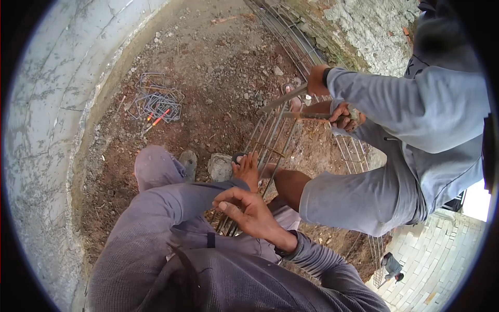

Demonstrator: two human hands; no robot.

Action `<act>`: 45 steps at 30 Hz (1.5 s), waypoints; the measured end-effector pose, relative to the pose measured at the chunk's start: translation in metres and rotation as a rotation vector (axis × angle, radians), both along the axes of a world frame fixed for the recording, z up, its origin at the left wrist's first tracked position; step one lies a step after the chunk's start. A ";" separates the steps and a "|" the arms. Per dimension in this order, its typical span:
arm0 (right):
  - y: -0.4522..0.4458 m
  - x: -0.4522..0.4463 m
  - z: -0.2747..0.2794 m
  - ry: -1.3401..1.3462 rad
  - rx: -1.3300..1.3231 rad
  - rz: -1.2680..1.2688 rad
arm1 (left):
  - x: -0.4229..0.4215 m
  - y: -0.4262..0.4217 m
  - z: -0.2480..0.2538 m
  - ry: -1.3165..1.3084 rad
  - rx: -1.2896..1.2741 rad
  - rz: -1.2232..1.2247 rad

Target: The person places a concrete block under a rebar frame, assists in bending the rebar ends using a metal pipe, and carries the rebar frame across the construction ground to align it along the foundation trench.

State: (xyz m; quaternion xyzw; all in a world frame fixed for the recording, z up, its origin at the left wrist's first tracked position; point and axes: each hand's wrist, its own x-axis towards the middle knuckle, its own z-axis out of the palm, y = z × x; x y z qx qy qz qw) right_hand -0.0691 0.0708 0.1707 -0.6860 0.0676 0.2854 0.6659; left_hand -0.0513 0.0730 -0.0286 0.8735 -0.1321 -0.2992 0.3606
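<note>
Where the long, thin, dark grey steel rods (pixel 272 129) slant down between the two seated people, the wearer's left hand (pixel 247 170) lies at their left edge, fingers extended and wide; whether it presses on the metal is unclear. The right hand (pixel 253 214) hangs over the lower stretch of the rods, partly hiding them, its fingers bent and only a narrow space left beside the thumb; I cannot tell whether it pinches anything fine. A rusty brown crosspiece (pixel 267 147) spans the rods just above the left hand, and a rough, pale grey stone block (pixel 220 167) sits near it on the left. At the rods' upper end, a co-worker in grey clothing (pixel 358 200) grips two long metal bars (pixel 283 99). Farther left, bent grey wire rectangles (pixel 158 101) lie piled on reddish-brown soil (pixel 208 78), with orange-and-yellow-handled pliers (pixel 160 117) beside them.
</note>
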 end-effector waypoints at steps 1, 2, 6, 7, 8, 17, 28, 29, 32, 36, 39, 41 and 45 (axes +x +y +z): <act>-0.002 -0.002 -0.002 -0.021 0.001 0.019 | -0.001 -0.001 0.002 0.012 0.043 -0.028; -0.007 -0.002 -0.002 -0.044 0.001 0.040 | 0.000 -0.004 0.006 0.024 0.086 -0.052; -0.025 -0.020 0.019 0.002 -0.050 0.057 | -0.002 -0.011 0.014 -0.038 0.231 -0.126; -0.032 -0.023 0.039 0.034 -0.105 0.068 | -0.001 -0.012 0.027 -0.044 0.244 -0.152; -0.040 -0.029 0.057 0.034 -0.090 0.039 | -0.002 -0.011 0.040 0.003 0.301 -0.075; -0.129 -0.133 0.208 0.163 -0.273 -0.186 | -0.056 0.108 0.173 0.044 0.302 0.209; -0.248 -0.245 0.177 0.220 -0.356 -0.597 | -0.099 0.308 0.278 0.143 0.481 0.814; -0.256 -0.255 0.168 0.215 -0.348 -0.631 | -0.121 0.322 0.273 0.237 0.453 0.852; -0.269 -0.284 0.151 0.279 -0.217 -0.732 | -0.185 0.338 0.268 0.322 0.813 0.606; -0.279 -0.357 0.120 0.675 -0.298 -0.834 | -0.243 0.342 0.225 0.437 0.988 -0.010; -0.271 -0.421 0.086 0.958 -0.315 -0.973 | -0.231 0.344 0.225 0.527 0.881 -0.098; -0.266 -0.457 0.067 0.962 -0.533 -0.430 | -0.198 0.351 0.212 0.554 0.768 0.100; -0.215 -0.458 0.086 0.982 -0.537 -0.417 | -0.113 0.343 0.247 0.428 0.653 0.541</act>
